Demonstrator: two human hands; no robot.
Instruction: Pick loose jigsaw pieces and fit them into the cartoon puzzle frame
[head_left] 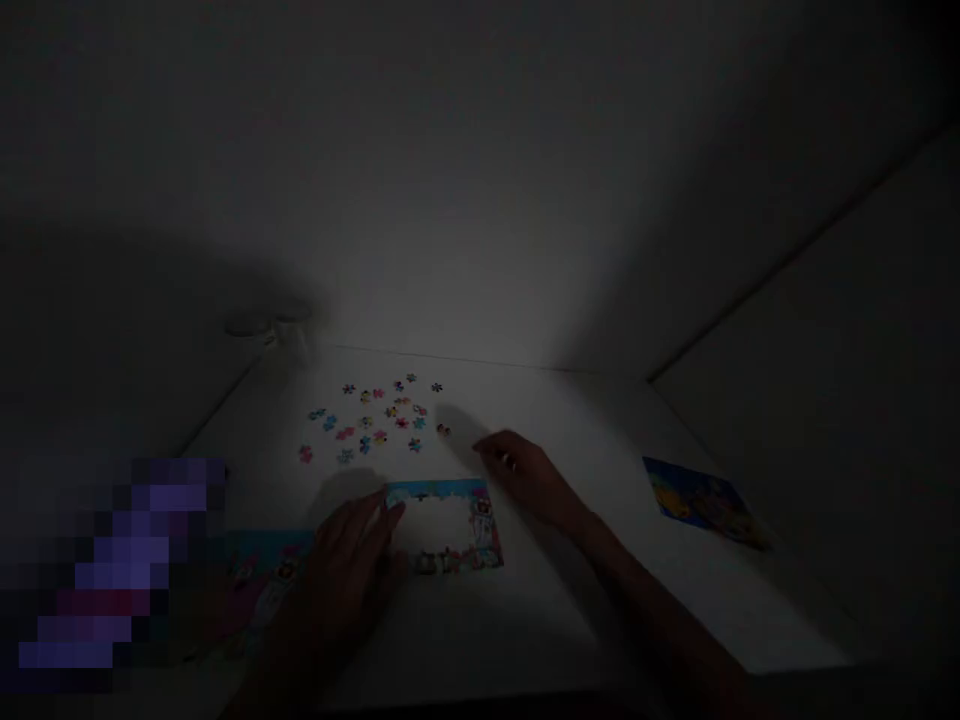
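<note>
The scene is very dark. A partly built jigsaw frame, colourful border with a bare white middle, lies on a white table. My left hand rests flat at the frame's left edge, fingers stretched out and touching it. My right hand hovers just past the frame's upper right corner, fingers loosely curled, with perhaps a small piece at the fingertips; I cannot make it out. Several loose puzzle pieces are scattered farther back on the table.
A colourful picture card or box lid lies at the table's right. Another colourful printed sheet lies left of my left hand. A pale round object stands at the table's far left corner. A wall rises behind.
</note>
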